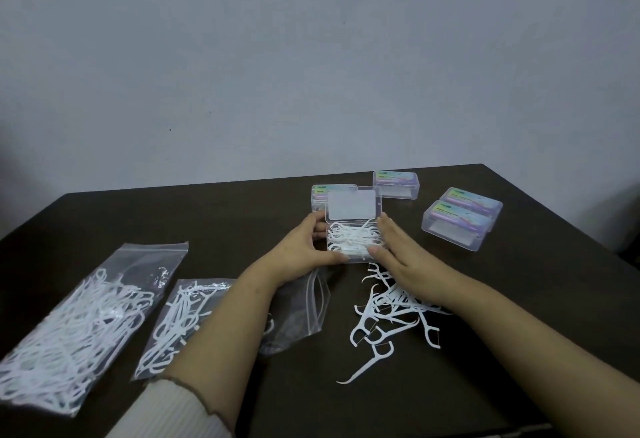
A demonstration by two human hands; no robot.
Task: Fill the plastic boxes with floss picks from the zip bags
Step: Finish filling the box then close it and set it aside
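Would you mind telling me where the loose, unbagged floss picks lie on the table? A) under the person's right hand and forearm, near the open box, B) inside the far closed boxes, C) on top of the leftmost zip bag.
A: the loose floss picks lie scattered on the table beneath the right hand, just in front of the open box.

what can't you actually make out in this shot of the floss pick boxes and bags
Head view only:
- Print on the labels of the closed clear plastic boxes: too small and blurred to read.
- Closed box behind the open clear plastic box: mostly hidden by its raised lid.
- Largest zip bag of white floss picks: lower left corner cut off by the frame edge.
- Loose white floss picks: partly covered by the right hand.
- Emptied zip bag: partly under the left hand and forearm.
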